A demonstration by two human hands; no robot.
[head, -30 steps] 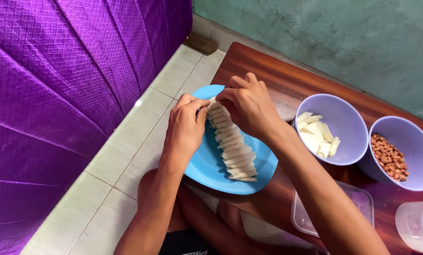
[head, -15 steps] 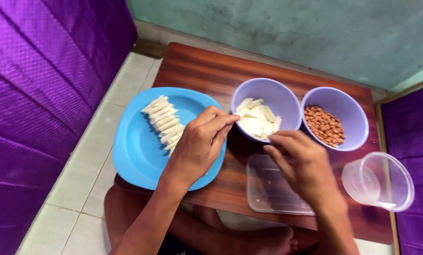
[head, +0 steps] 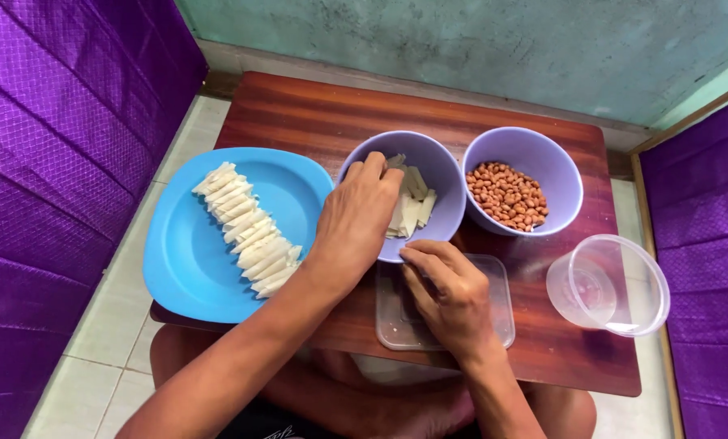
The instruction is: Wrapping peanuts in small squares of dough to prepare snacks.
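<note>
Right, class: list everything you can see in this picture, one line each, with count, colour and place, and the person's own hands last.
Table: one, dark red-brown wood, centre.
Plate: one, blue, table's left edge.
Folded wrappers: one row, cream, on the plate.
Bowl of wrapper pieces: one, lilac, centre.
Bowl of peanuts: one, lilac, beside the first.
Lid: one, clear, near front edge.
Container: one, clear, tilted, right.
Curtains: purple, both sides.
Left hand: reaching into the wrapper bowl.
Right hand: resting on the lid.
</note>
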